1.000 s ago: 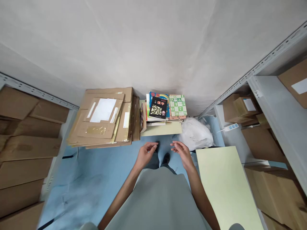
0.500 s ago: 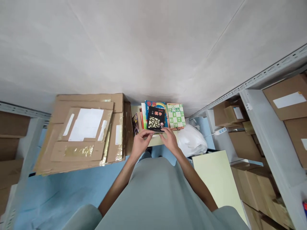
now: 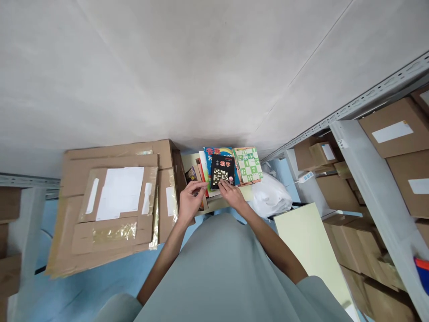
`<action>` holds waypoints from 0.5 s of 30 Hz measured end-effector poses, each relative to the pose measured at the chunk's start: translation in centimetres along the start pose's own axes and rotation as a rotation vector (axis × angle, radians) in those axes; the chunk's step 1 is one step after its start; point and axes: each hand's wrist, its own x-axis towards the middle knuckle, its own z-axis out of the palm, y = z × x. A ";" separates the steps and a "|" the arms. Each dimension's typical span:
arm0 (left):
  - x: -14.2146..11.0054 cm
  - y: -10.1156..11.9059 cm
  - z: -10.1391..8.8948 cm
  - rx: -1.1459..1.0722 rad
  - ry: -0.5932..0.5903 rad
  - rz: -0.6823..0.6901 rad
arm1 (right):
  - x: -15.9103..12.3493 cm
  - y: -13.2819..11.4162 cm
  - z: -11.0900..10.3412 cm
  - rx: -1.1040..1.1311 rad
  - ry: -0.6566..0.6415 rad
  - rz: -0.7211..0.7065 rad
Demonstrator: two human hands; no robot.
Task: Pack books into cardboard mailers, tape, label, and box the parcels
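Note:
A black crossword book (image 3: 223, 167) lies on top of a blue picture book (image 3: 209, 156) on the pile in front of me. My right hand (image 3: 232, 195) rests on the black book's lower part, fingers stretched out flat. To the left of it, my left hand (image 3: 191, 202) is closed in a pinch by the pile's left front edge; whatever may be between its fingertips is too small to make out. A green-and-white number-grid book (image 3: 248, 165) lies at the right of the pile. Partly behind my left hand is a dark, colourful-covered book (image 3: 191, 175).
Flattened cardboard boxes (image 3: 114, 232) are stacked on the left. A white plastic bag (image 3: 270, 194) sits right of the books, beside a pale yellow panel (image 3: 308, 241). Metal shelving (image 3: 365, 161) with cartons stands at the right, and a wall (image 3: 201, 67) rises behind.
My left hand has come off the black book's lower edge and moved left. My right hand has slid up onto its cover. The view has shifted slightly.

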 end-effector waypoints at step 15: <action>-0.4 0.5 0.9 0.018 -0.078 0.051 | 0.4 -0.6 0.5 0.009 0.048 0.092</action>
